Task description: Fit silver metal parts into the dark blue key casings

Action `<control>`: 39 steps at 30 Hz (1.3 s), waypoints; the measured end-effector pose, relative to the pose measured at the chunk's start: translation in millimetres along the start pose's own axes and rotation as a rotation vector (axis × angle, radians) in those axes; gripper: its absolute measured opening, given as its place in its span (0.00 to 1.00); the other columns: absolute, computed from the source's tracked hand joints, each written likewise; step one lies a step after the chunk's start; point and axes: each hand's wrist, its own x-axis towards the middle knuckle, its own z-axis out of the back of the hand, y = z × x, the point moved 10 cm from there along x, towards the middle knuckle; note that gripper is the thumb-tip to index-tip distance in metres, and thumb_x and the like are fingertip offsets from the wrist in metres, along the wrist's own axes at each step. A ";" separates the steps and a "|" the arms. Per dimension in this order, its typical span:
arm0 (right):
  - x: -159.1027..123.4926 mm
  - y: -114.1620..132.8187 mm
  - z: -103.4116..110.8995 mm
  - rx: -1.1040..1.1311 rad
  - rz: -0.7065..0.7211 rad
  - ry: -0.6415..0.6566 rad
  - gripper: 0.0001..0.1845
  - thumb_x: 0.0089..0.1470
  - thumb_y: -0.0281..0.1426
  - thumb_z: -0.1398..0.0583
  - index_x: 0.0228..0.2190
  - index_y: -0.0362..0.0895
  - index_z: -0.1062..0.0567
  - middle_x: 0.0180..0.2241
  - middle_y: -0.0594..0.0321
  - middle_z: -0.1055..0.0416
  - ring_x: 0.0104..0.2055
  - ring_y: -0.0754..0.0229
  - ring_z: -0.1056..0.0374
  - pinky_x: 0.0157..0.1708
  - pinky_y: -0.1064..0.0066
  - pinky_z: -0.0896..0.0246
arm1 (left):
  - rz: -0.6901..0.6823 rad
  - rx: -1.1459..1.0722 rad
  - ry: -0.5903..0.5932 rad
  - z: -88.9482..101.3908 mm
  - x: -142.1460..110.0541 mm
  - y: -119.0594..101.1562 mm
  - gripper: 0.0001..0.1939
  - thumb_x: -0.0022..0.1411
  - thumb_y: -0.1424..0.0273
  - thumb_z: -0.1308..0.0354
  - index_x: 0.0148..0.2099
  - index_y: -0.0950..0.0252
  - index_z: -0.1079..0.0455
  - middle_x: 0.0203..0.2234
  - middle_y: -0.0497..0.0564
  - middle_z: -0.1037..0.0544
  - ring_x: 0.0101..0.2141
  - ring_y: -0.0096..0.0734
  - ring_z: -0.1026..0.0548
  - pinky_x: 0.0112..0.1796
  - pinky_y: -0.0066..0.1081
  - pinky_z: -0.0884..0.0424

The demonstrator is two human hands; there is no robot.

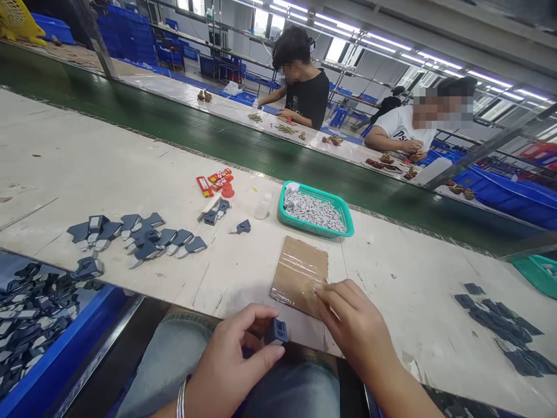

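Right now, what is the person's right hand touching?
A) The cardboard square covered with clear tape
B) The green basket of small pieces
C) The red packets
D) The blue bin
A. The fingers of the right hand rest on the edge of the taped cardboard square.
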 end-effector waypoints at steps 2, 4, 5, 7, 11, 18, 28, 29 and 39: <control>1.3 11.9 16.1 0.194 -0.055 -0.049 0.06 0.56 0.24 0.45 0.31 0.44 0.29 0.26 0.61 0.33 0.30 0.61 0.37 0.29 0.69 0.40 | -0.013 0.012 -0.001 -0.6 -0.8 -4.0 0.16 0.51 0.72 0.40 0.45 0.58 0.29 0.37 0.51 0.24 0.34 0.34 0.27 0.36 0.31 0.29; 1.9 27.9 24.8 0.323 -0.056 -0.051 0.07 0.54 0.22 0.44 0.32 0.44 0.28 0.27 0.61 0.32 0.30 0.62 0.37 0.28 0.70 0.38 | -0.027 0.034 -0.003 -1.4 -0.8 -6.9 0.17 0.50 0.72 0.40 0.45 0.58 0.29 0.37 0.50 0.23 0.33 0.34 0.27 0.36 0.31 0.29; 1.9 35.6 26.8 0.353 -0.044 -0.044 0.08 0.53 0.21 0.44 0.33 0.44 0.28 0.27 0.61 0.32 0.29 0.62 0.37 0.28 0.70 0.37 | -0.034 0.052 -0.007 -1.5 -0.6 -7.8 0.18 0.50 0.72 0.40 0.45 0.57 0.29 0.37 0.50 0.23 0.32 0.33 0.27 0.36 0.30 0.29; 1.4 47.3 28.0 0.371 -0.011 -0.030 0.09 0.53 0.20 0.44 0.33 0.43 0.28 0.27 0.61 0.32 0.29 0.62 0.37 0.28 0.70 0.37 | -0.043 0.100 -0.015 -1.6 -0.2 -8.9 0.18 0.50 0.72 0.40 0.45 0.57 0.29 0.36 0.48 0.23 0.31 0.32 0.28 0.35 0.30 0.30; -0.3 56.1 24.7 0.354 0.042 -0.021 0.07 0.53 0.19 0.44 0.33 0.41 0.29 0.26 0.60 0.33 0.28 0.62 0.39 0.27 0.70 0.38 | -0.058 0.179 -0.021 -2.0 -1.1 -9.2 0.17 0.51 0.71 0.39 0.45 0.56 0.29 0.34 0.47 0.23 0.29 0.31 0.29 0.34 0.29 0.31; -3.6 69.3 23.6 0.238 0.160 -0.012 0.08 0.54 0.18 0.46 0.29 0.38 0.28 0.24 0.59 0.33 0.26 0.62 0.41 0.25 0.68 0.40 | -0.102 0.291 -0.061 2.6 -5.2 -16.5 0.16 0.50 0.72 0.38 0.43 0.54 0.28 0.33 0.45 0.23 0.29 0.32 0.29 0.33 0.29 0.31; -11.7 87.5 3.6 0.161 0.223 0.025 0.12 0.54 0.19 0.48 0.36 0.34 0.27 0.29 0.54 0.31 0.30 0.58 0.37 0.28 0.66 0.35 | -0.437 0.678 -0.160 9.1 -11.9 -44.9 0.12 0.54 0.74 0.39 0.42 0.58 0.29 0.31 0.46 0.23 0.32 0.29 0.26 0.34 0.25 0.29; -12.2 81.5 1.4 0.207 0.183 0.034 0.14 0.54 0.19 0.48 0.41 0.34 0.28 0.33 0.52 0.31 0.33 0.57 0.36 0.31 0.66 0.34 | -0.471 0.760 -0.182 15.6 -8.7 -47.8 0.12 0.55 0.73 0.40 0.43 0.58 0.29 0.33 0.46 0.23 0.34 0.29 0.26 0.36 0.25 0.29; -77.6 -28.6 12.4 0.083 -0.317 -0.008 0.15 0.58 0.34 0.46 0.47 0.48 0.31 0.39 0.60 0.29 0.39 0.60 0.32 0.33 0.74 0.33 | -0.343 1.191 -0.621 126.9 48.0 -79.4 0.14 0.58 0.69 0.46 0.45 0.68 0.28 0.42 0.64 0.28 0.45 0.61 0.34 0.41 0.57 0.41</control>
